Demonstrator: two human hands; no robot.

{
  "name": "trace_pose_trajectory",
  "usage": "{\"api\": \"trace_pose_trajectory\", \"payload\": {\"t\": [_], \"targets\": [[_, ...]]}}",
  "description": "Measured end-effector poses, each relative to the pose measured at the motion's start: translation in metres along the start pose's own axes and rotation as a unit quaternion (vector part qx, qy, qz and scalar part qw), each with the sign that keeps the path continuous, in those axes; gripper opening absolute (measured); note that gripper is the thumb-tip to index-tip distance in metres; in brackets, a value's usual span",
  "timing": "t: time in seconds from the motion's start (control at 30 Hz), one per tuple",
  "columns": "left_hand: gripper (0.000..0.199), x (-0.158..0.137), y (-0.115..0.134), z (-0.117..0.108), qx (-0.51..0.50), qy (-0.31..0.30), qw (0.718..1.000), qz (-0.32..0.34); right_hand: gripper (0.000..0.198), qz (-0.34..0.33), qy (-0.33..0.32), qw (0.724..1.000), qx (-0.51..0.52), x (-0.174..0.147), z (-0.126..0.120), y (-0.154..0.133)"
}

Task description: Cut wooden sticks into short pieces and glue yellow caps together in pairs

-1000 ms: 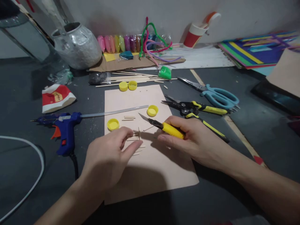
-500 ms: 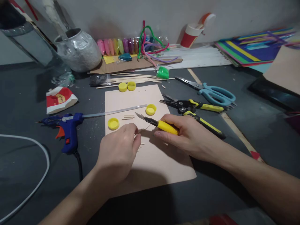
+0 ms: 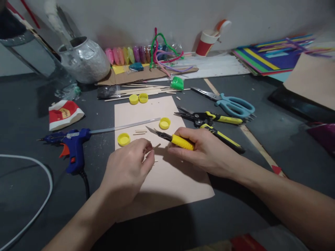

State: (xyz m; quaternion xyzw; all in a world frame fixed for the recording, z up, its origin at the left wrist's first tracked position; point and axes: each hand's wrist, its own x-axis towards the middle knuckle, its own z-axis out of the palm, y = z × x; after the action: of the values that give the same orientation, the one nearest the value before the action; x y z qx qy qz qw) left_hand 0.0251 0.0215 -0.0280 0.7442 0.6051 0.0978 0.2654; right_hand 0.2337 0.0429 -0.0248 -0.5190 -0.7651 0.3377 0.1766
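A yellow-handled utility knife (image 3: pixel 180 141) is gripped in my right hand (image 3: pixel 201 148), its blade pointing left over the beige sheet (image 3: pixel 167 188). My left hand (image 3: pixel 131 162) is curled, thumb and fingertips close together. From those fingertips a short wooden stick (image 3: pixel 157 145) pokes out toward the knife; its other end is hidden. Beyond the left hand, a few cut stick pieces (image 3: pixel 140 132) lie on the sheet. One yellow bottle cap (image 3: pixel 124 139) sits left of them, and another yellow cap (image 3: pixel 164 123) is just behind the blade.
A blue glue gun (image 3: pixel 75 146) with a glue stick lies at left. Black-and-yellow pliers (image 3: pixel 209 120) and blue-handled scissors (image 3: pixel 230 103) are at right. Behind the sheet are two more caps (image 3: pixel 138 99), long wooden skewers (image 3: pixel 146 90) and a green clay packet (image 3: pixel 177 83).
The whole view has shifted slightly, so everything appears a little further left. The short stick by my left fingertips shows at a different angle. The knife remains in my right hand.
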Motion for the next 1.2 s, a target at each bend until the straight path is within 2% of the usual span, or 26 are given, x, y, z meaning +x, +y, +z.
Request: {"api": "trace_pose_trajectory", "payload": {"t": [0.07, 0.17, 0.2, 0.27, 0.4, 0.47, 0.7, 0.8, 1.0, 1.2], "targets": [[0.014, -0.002, 0.003, -0.001, -0.148, -0.020, 0.988, -0.048, 0.020, -0.010, 0.012, 0.999, 0.043, -0.001, 0.001, -0.002], [0.015, -0.005, 0.012, -0.001, -0.365, -0.046, 0.921, -0.128, 0.003, -0.036, -0.012, 0.990, 0.138, -0.003, 0.000, -0.008], [0.018, -0.006, 0.015, -0.001, -0.412, -0.048, 0.899, -0.142, 0.004, -0.044, -0.025, 0.985, 0.166, -0.004, -0.001, -0.011], [0.021, -0.007, 0.018, -0.001, -0.477, -0.074, 0.862, -0.151, 0.008, -0.057, -0.040, 0.977, 0.204, -0.005, -0.004, -0.015], [0.021, -0.009, 0.014, -0.002, -0.551, -0.189, 0.795, -0.170, 0.003, -0.060, -0.063, 0.966, 0.242, -0.005, -0.012, -0.019], [0.020, -0.010, 0.011, -0.002, -0.566, -0.220, 0.775, -0.176, 0.005, -0.052, -0.073, 0.962, 0.258, -0.006, -0.013, -0.019], [0.022, -0.016, 0.012, -0.002, -0.567, -0.240, 0.775, -0.141, 0.010, -0.012, -0.067, 0.951, 0.302, -0.007, -0.012, -0.015], [0.023, -0.019, 0.013, -0.002, -0.554, -0.228, 0.789, -0.137, 0.010, 0.012, -0.071, 0.939, 0.335, -0.009, -0.013, -0.013], [0.021, -0.028, 0.018, -0.007, -0.506, -0.157, 0.833, -0.161, 0.008, 0.034, -0.067, 0.916, 0.395, -0.009, -0.015, -0.012], [0.015, -0.033, 0.021, -0.006, -0.481, -0.082, 0.856, -0.170, 0.005, 0.050, -0.059, 0.923, 0.376, -0.009, -0.016, -0.016]]}}
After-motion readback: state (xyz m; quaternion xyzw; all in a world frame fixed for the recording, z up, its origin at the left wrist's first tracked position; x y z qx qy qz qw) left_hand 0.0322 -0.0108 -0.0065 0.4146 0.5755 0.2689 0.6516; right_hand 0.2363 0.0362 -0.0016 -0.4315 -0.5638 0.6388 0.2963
